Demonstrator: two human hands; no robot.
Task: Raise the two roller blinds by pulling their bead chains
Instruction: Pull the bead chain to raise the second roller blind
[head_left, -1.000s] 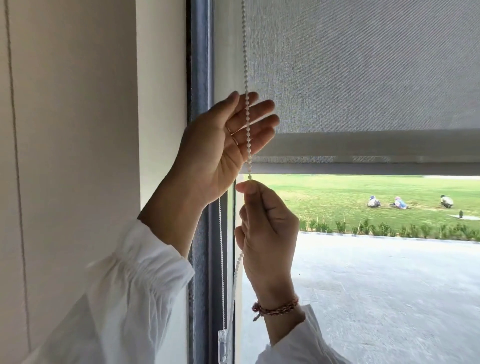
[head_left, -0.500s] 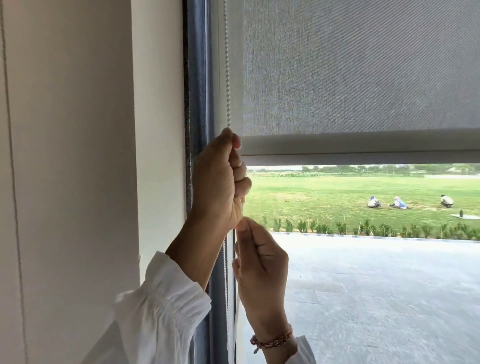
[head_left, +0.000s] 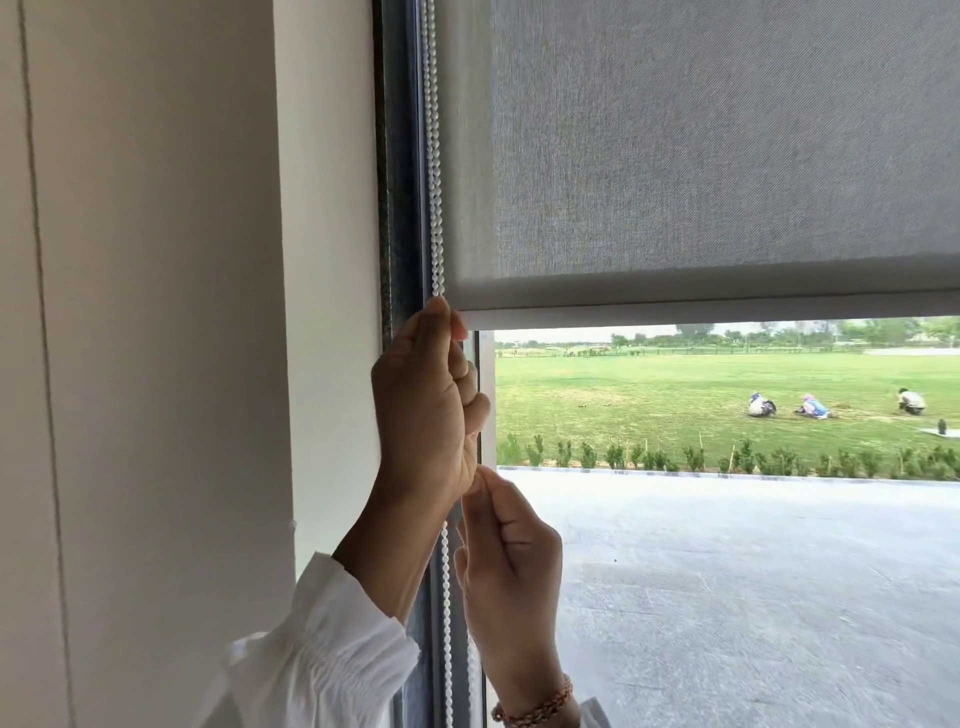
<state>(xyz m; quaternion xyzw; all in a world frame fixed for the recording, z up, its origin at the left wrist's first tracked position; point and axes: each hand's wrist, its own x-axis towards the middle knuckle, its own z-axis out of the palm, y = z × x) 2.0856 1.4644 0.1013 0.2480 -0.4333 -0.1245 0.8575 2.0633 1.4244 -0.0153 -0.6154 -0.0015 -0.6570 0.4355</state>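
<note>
- Bead chain (head_left: 434, 156): white, hangs down the left edge of the window, just beside the dark frame (head_left: 397, 156); two strands seen above the hands, running close together.
- Chain goes into the top of the left hand (head_left: 428, 400) and comes out below it, carrying on down past the wrists to the bottom edge.
- Left hand: clenched in a fist round the chain, thumb tip up at the blind's lower left corner.
- Right hand (head_left: 511, 558): just below the left, touching it; fingers curled, thumb and forefinger pinched together at the chain. Exact contact with the beads is hidden behind the left hand, but it reads as grasping the chain.
- Blind (head_left: 727, 156): grey woven fabric, partly raised; bottom bar (head_left: 727, 306) level across the upper-middle of the window, left end right next to the left thumb.
- Only one blind in view.
- White sleeve (head_left: 322, 639) on the left arm, beaded bracelet (head_left: 540, 709) on the right wrist.
- Cream wall (head_left: 156, 364) left of the frame.
- Through the glass: paved ground (head_left: 753, 597), low hedge row (head_left: 727, 460), lawn (head_left: 675, 395) with small crouching figures far off.
</note>
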